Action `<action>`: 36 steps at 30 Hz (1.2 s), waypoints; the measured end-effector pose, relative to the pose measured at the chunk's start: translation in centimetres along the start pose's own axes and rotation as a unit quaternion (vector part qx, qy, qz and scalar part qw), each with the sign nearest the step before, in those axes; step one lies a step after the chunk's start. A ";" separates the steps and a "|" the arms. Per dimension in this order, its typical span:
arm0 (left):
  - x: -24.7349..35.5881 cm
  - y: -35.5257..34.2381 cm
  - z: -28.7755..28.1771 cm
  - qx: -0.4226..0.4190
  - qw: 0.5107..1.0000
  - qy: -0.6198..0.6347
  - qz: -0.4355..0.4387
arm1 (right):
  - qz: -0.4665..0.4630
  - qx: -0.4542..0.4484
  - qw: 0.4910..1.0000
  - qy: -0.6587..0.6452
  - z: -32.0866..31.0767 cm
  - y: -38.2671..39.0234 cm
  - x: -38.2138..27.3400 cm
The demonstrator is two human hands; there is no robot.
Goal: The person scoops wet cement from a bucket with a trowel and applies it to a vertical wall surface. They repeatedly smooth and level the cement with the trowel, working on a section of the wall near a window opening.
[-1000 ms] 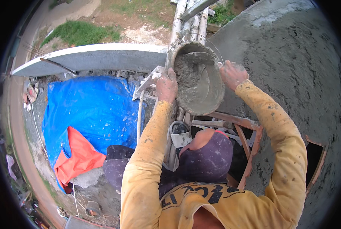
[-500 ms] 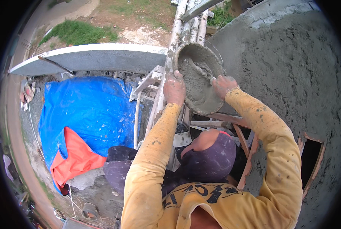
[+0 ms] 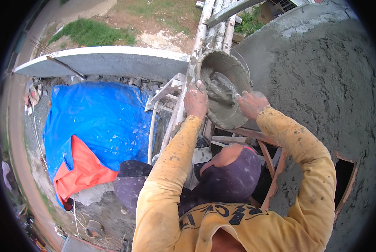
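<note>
A round bucket (image 3: 204, 63) of wet grey mortar (image 3: 219, 111) tilts on pale poles in front of me. My left hand (image 3: 196, 100) is closed round the left side of its rim. My right hand (image 3: 252, 103) is at the right side, its fingers curled in over the mortar. What those fingers hold is hidden; a small pale bit shows at the fingertips. Inside the bucket the mortar is heaped in a smooth, shiny ridge. The thin wire handle (image 3: 243, 59) lies up over the far right rim. Mortar spots both yellow sleeves.
Whitewashed poles (image 3: 202, 29) run away beneath the bucket, beside a wooden frame (image 3: 171, 90). A freshly plastered wall (image 3: 305, 84) with a dark opening (image 3: 343, 176) rises on the right. Far below left lie a blue tarp (image 3: 99, 109) and a low white-topped wall (image 3: 108, 61).
The mortar in the bucket has shifted into a new ridge near the middle. My right hand has moved slightly down and right; the left stays on the rim.
</note>
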State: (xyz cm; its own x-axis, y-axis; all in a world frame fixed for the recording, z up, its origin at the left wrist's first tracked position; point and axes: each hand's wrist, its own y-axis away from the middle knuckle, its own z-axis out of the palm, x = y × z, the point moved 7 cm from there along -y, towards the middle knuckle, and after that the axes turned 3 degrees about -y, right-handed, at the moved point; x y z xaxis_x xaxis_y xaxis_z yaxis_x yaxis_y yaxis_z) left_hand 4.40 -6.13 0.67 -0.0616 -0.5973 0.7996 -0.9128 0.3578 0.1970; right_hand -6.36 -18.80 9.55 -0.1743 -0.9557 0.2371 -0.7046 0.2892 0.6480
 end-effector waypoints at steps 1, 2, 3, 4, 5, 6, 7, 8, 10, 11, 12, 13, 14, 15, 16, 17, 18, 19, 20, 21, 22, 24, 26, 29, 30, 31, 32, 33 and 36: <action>-0.4 -0.1 -0.2 0.004 1.000 -0.005 0.002 | -0.016 -0.002 1.000 -0.011 -1.4 1.1 -0.3; -0.9 -0.3 -0.7 0.013 1.000 -0.011 0.002 | -0.027 0.018 0.999 0.002 -3.1 1.5 0.0; -0.9 -0.3 -0.7 0.013 1.000 -0.005 -0.001 | -0.026 0.036 0.999 0.015 -4.7 2.2 1.2; -0.9 -0.3 -0.8 0.014 1.000 -0.001 -0.006 | -0.028 0.054 0.998 0.028 -5.7 2.2 1.9; -0.9 -0.1 -0.8 0.013 1.000 0.001 -0.008 | -0.015 0.058 0.997 0.038 -5.6 1.0 2.7; -0.5 0.3 -0.5 0.010 1.000 0.001 -0.001 | 0.005 0.059 0.997 0.050 -5.1 -0.5 3.9; 0.1 0.4 -0.3 0.011 1.000 0.004 0.007 | 0.024 0.063 0.996 0.065 -4.5 -1.4 4.7; 0.7 0.5 -0.1 0.011 1.000 0.005 0.014 | 0.015 0.037 0.996 0.083 -2.3 -2.1 4.5; 1.3 0.3 0.2 0.007 1.000 -0.007 0.023 | -0.019 -0.007 0.993 0.118 1.4 -4.6 2.8; 1.0 0.5 0.3 0.005 1.000 -0.013 0.018 | -0.010 -0.032 0.996 0.078 1.9 -4.6 2.2; 0.6 0.7 0.2 0.014 1.000 0.003 0.015 | 0.001 -0.057 0.998 0.039 2.5 -4.1 1.5; 0.1 0.9 0.1 0.009 1.000 -0.001 0.010 | 0.013 -0.083 0.996 -0.001 3.1 -3.6 0.9; 0.2 0.8 0.1 0.004 1.000 0.001 0.011 | -0.006 -0.088 0.995 -0.045 4.3 -3.3 0.9; 0.6 0.8 0.3 -0.002 1.000 0.005 0.014 | -0.022 -0.093 0.991 -0.089 6.4 -3.1 1.7; 1.0 1.0 0.4 -0.009 1.000 -0.002 0.013 | -0.040 -0.097 0.985 -0.134 7.6 -2.7 2.2; 1.1 1.0 0.5 -0.013 1.000 -0.014 0.009 | -0.013 -0.121 0.965 -0.234 7.3 -2.0 2.8; 0.9 0.8 0.4 -0.015 0.999 -0.028 0.005 | 0.010 -0.144 0.932 -0.331 5.8 -0.8 3.1; 0.7 0.6 0.1 -0.011 0.999 -0.029 0.010 | 0.038 -0.168 0.889 -0.425 4.6 0.4 3.6; 0.7 0.5 0.3 -0.010 0.999 -0.029 0.015 | 0.043 -0.160 0.889 -0.428 3.8 1.1 4.7; 0.6 0.4 0.2 -0.008 0.999 -0.030 0.019 | 0.046 -0.151 0.889 -0.431 2.9 1.2 5.8; 0.3 0.4 0.2 -0.009 1.000 -0.021 0.011 | 0.023 -0.081 0.929 -0.361 0.9 0.9 6.7; 0.1 0.2 0.0 -0.011 1.000 0.000 -0.003 | -0.022 0.063 0.976 -0.207 -2.9 0.6 8.0; -0.2 0.0 -0.1 -0.007 1.000 -0.003 0.003 | 0.003 0.144 0.988 -0.048 -5.0 -0.7 7.4; 0.7 0.3 0.4 -0.017 1.000 0.005 0.002 | 0.004 0.163 0.986 0.045 -3.2 -3.6 4.6; 1.2 0.4 0.6 -0.022 1.000 0.013 0.001 | 0.000 0.107 0.993 0.044 -1.5 -4.5 3.0; 1.0 0.3 0.5 -0.016 1.000 0.008 0.001 | -0.011 0.053 0.998 0.042 -0.1 -4.8 1.1; 0.8 -0.1 0.5 -0.006 1.000 0.006 0.001 | -0.018 0.029 0.999 0.034 -0.3 -4.1 0.1; 0.4 0.0 0.6 -0.002 1.000 0.003 -0.003 | -0.025 -0.002 0.999 0.022 0.2 -2.8 -1.0; -0.5 -0.3 0.2 0.010 1.000 0.003 0.009 | -0.036 -0.049 0.998 0.016 -2.5 0.1 0.5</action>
State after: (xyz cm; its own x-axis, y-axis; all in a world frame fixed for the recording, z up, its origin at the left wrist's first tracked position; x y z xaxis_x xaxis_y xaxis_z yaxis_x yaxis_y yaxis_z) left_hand 4.61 -6.12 0.10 -0.0753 -0.5870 0.8061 -0.9195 0.3537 0.1717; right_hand -4.81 -19.12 11.60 -0.1014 -0.9726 0.2092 -0.6438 0.2245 0.7316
